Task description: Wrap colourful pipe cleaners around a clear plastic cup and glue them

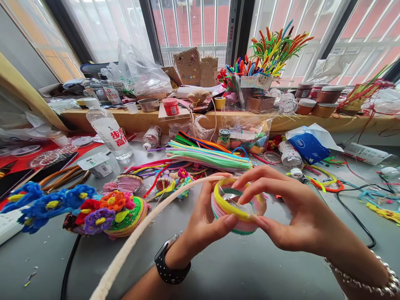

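The step in hand looks to be wrapping a clear cup in pipe cleaners: a yellow coil circles it at the rim, with pink below and teal lowest. The cup is held up over the grey bench, right of centre in the view and nearer the wearer than the tied bundle of pipe cleaners.

The left hand is curled around the cup's left side, thumb on the near wall and fingers behind. The right hand grips the rim on the right, thumb outside and fingertips dipping into the mouth.

A cream pipe cleaner passes over the left fingers to the far rim (whether its end is fixed there is hidden). The next move, as I judge it, calls for a steady left grip while the right hand presses the coil snug and guides the cream length along the wall.

The cup's mouth points up and leans towards the wearer, so its long axis is tilted somewhat off vertical. The cream pipe cleaner's long axis runs from the far rim down to the lower left, bowing gently.
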A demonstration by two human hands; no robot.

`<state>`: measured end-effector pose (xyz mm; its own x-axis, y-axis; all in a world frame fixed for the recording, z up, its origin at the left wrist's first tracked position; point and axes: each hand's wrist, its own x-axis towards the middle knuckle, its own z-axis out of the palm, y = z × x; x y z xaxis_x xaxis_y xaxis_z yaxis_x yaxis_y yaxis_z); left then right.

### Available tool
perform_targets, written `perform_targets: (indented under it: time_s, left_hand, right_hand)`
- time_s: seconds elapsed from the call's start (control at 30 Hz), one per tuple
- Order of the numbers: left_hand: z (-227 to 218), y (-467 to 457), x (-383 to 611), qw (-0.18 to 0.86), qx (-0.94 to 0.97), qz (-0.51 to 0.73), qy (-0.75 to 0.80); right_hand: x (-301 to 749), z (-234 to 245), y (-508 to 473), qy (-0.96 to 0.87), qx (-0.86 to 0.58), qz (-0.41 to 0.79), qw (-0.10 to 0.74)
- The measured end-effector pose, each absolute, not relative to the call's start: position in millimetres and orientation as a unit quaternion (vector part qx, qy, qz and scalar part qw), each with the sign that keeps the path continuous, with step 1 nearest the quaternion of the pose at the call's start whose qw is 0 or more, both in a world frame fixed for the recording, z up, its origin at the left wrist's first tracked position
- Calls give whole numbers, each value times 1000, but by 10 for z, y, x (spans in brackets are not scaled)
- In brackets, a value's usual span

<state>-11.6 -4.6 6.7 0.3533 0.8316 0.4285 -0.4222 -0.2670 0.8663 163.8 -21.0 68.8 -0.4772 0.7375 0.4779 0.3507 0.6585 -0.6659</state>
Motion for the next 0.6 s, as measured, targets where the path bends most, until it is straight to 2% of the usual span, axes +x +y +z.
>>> perform_targets:
  time_s: [0.6]
  left_hand:
    - [103, -66, -114, 579, 582, 538, 193]
  right_hand:
    - [1647, 675, -183, -824, -325, 251, 392]
